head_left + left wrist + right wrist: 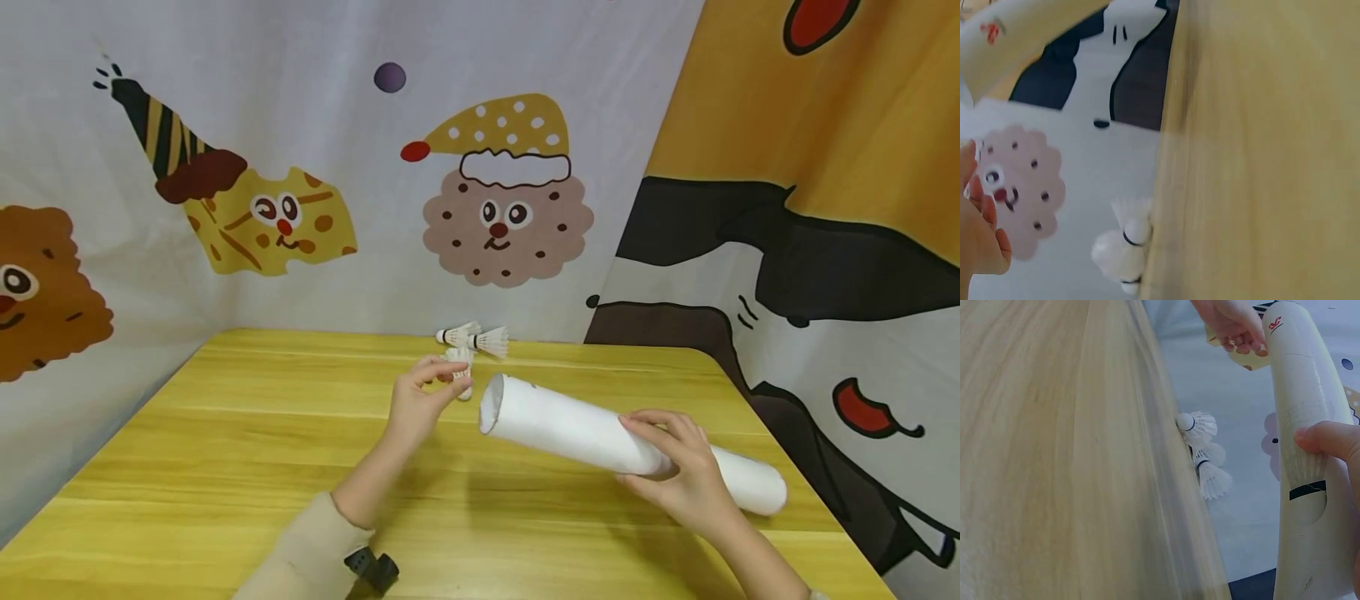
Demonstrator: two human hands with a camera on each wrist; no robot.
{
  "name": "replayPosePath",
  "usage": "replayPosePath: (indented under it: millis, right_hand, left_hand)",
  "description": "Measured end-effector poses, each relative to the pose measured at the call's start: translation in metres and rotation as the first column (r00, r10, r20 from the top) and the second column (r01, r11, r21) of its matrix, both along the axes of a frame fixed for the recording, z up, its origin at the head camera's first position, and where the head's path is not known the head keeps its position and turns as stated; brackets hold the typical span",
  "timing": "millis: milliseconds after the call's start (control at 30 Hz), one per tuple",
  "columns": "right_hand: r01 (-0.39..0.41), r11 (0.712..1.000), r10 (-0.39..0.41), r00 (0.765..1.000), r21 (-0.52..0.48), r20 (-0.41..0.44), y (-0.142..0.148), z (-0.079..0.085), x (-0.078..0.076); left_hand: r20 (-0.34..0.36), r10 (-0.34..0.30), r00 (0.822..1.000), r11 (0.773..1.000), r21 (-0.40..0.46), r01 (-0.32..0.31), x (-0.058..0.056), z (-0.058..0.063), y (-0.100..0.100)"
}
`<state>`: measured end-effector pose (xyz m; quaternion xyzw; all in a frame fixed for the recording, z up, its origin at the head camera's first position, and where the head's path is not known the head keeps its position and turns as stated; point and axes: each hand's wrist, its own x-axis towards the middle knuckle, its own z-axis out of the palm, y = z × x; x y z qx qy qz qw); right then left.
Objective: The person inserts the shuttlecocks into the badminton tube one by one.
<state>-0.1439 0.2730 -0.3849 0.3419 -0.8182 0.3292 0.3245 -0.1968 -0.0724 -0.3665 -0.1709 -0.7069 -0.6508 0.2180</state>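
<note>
My right hand [682, 471] grips a long white shuttlecock tube [573, 425] around its middle, its thumb along the side in the right wrist view. The tube tilts above the table, with its open mouth raised toward my left hand [420, 396]. A red logo and a shuttlecock shape with a black band show on its side. My left hand, fingers loosely bent, holds nothing and hovers near the mouth. Beyond it lie three white shuttlecocks: one [1200, 427] with its cork toward me, partly overlapped by the left hand in the head view, and two [491, 342] [455, 335] farther back.
A wood-grain table [262, 467] spreads beneath both hands. Behind its far edge hangs a curtain [322, 100] printed with cartoon figures. A black strap device [371, 571] sits at the left sleeve.
</note>
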Motion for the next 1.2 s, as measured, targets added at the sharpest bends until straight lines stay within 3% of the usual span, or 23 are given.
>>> replayPosePath:
  millis: [133, 367, 600, 800, 1000, 1200]
  right_hand:
    - [0.008, 1.0, -0.008, 1.0, 0.001, 0.008, 0.001, 0.001, 0.0]
    - [0.031, 0.999, -0.032, 0.996, 0.021, 0.077, 0.004, 0.0, 0.002]
    - [0.048, 0.998, -0.051, 0.994, 0.031, 0.093, 0.008, -0.001, 0.002]
    - [0.044, 0.999, -0.046, 0.994, 0.03, 0.1, 0.008, 0.0, 0.002]
    - [0.049, 0.998, -0.052, 0.994, 0.03, 0.095, 0.009, 0.0, 0.001]
    - [0.052, 0.998, -0.055, 0.994, 0.034, 0.095, 0.009, 0.0, 0.0]
  left_hand:
    - [0.041, 0.065, 0.997, 0.998, -0.017, -0.064, -0.026, -0.02, -0.01]
    - [0.145, 0.159, 0.977, 0.987, -0.055, -0.152, -0.054, -0.04, -0.023]
    - [0.163, 0.176, 0.971, 0.98, -0.119, -0.158, -0.078, -0.055, -0.027]
    - [0.226, 0.159, 0.961, 0.981, -0.144, -0.128, -0.092, -0.064, -0.028]
    - [0.226, 0.154, 0.962, 0.976, -0.186, -0.112, -0.101, -0.069, -0.028]
    - [0.277, 0.173, 0.945, 0.972, -0.205, -0.118, -0.106, -0.075, -0.031]
